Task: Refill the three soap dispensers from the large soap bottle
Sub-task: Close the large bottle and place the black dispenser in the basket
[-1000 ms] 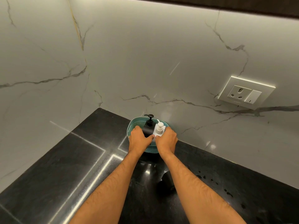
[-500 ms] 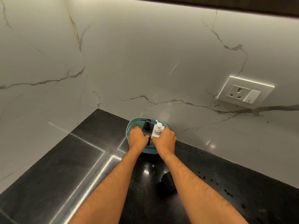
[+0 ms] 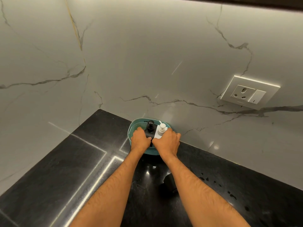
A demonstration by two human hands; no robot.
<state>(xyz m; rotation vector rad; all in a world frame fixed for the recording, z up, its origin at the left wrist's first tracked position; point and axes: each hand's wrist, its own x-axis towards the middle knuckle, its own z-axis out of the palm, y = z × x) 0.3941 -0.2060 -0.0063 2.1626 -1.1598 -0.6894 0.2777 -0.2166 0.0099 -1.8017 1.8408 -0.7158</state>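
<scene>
Your desk [image 3: 68,169] is polished black stone, glossy enough to mirror the lights. The wall [image 3: 147,54] looks like smooth veined marble with a soft sheen. That teal basket [image 3: 139,124] is perforated plastic, the black dispenser [image 3: 150,127] matt, the white dispenser [image 3: 161,130] smooth plastic.

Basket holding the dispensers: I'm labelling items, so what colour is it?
Teal, with a woven-look wall; the basket shows best in the head view.
</scene>
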